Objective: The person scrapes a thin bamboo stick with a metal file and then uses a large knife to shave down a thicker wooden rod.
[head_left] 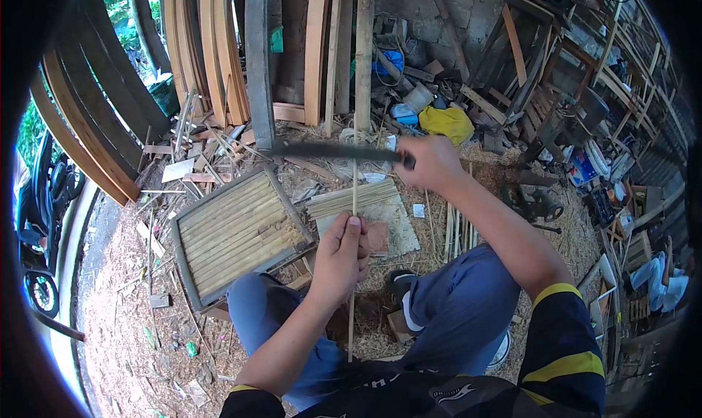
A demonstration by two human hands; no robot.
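My left hand [340, 257] is closed around a thin bamboo strip [355, 187], its thumb lying along the front. The strip stands lengthwise in view, running from between my knees up past the blade. My right hand [431, 162] grips the handle of a long dark-bladed machete [329, 152]. Slightly blurred, the blade points left and crosses the strip above my left hand. Beyond that hand, a bundle of thin bamboo sticks [344, 201] lies on a pale board [401, 224].
A wooden frame with bamboo slats [219, 242] sits to the left of my knees. Long planks [208, 52] lean at the back, near a yellow cloth [447, 125] among scraps. Shavings cover the ground. A motorcycle [44, 220] stands far left; another person [662, 275] is far right.
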